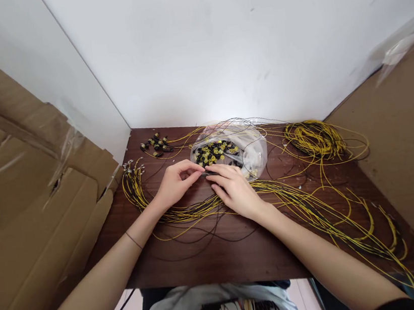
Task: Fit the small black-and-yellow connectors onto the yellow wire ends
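Observation:
My left hand (178, 183) pinches a small black part (205, 172) between thumb and forefinger. From the other side, the fingertips of my right hand (236, 189) close on the same part; its exact kind is too small and covered to make out. Just beyond my fingertips lies a clear plastic bag (257, 151), opened out, with many small yellow and black pieces (212, 150) in it. Below both hands a long bundle of yellow and black wires (195, 211) runs across the table, partly hidden by my right hand and forearm.
A coil of yellow and black wire (314, 141) lies at the back right. Several black and yellow connectors (157, 144) are heaped at the back left of the brown table (214, 266). Cardboard (25, 199) stands on the left, more cardboard (404, 149) on the right, a white wall (215, 47) behind.

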`<action>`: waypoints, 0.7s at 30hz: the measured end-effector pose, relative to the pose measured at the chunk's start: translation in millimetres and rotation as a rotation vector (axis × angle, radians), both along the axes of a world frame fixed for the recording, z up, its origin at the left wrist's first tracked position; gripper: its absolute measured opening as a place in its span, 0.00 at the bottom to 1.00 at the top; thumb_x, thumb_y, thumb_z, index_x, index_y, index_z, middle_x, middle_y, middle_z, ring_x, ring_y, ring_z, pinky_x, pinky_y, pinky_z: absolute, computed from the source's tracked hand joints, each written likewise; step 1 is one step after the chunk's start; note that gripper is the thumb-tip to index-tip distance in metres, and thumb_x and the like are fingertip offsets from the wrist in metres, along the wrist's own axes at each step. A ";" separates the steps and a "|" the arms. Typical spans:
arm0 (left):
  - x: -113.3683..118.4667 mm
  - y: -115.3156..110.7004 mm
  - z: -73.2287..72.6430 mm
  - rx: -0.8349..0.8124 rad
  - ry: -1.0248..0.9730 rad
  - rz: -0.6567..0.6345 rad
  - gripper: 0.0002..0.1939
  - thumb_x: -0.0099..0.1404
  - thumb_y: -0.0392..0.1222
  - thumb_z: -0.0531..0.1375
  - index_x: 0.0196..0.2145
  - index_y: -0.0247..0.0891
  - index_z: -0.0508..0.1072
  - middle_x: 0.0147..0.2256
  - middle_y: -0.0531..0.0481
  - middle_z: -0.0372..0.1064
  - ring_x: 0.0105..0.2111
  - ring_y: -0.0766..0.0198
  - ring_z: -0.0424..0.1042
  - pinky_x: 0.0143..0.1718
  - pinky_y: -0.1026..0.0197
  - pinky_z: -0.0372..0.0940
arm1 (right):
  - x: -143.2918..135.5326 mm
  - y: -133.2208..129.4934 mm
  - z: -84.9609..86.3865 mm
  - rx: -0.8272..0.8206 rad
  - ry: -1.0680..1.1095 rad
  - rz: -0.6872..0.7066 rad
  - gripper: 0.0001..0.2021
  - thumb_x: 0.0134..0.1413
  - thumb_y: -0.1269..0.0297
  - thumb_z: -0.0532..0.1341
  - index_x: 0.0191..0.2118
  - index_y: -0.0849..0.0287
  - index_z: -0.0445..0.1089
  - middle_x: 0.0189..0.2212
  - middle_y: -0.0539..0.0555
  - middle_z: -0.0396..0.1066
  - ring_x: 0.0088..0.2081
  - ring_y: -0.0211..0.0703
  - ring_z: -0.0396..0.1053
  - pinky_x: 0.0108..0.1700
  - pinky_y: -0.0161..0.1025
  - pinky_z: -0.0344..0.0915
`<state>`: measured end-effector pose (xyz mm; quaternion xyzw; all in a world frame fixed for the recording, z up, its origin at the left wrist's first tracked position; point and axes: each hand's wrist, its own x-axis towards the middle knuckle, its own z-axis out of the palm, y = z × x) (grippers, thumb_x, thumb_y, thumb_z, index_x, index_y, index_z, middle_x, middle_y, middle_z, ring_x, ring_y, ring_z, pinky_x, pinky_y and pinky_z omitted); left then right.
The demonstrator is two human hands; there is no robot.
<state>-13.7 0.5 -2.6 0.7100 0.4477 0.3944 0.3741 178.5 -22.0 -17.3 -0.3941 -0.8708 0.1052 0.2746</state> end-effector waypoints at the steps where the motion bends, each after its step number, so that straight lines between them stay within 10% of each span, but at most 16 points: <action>1: -0.2 0.2 -0.2 0.006 0.006 -0.002 0.09 0.60 0.41 0.59 0.33 0.34 0.76 0.33 0.46 0.71 0.32 0.64 0.69 0.33 0.63 0.63 | -0.1 -0.1 -0.2 0.002 -0.006 0.000 0.14 0.58 0.71 0.52 0.48 0.61 0.70 0.55 0.57 0.65 0.57 0.48 0.59 0.57 0.49 0.56; 21: -2.1 2.0 -4.5 0.105 -0.007 0.212 0.09 0.60 0.41 0.57 0.35 0.35 0.75 0.35 0.47 0.72 0.36 0.63 0.71 0.34 0.64 0.66 | -6.8 -10.0 7.0 0.001 -0.053 0.113 0.16 0.61 0.69 0.51 0.53 0.57 0.65 0.56 0.58 0.63 0.61 0.47 0.54 0.60 0.53 0.48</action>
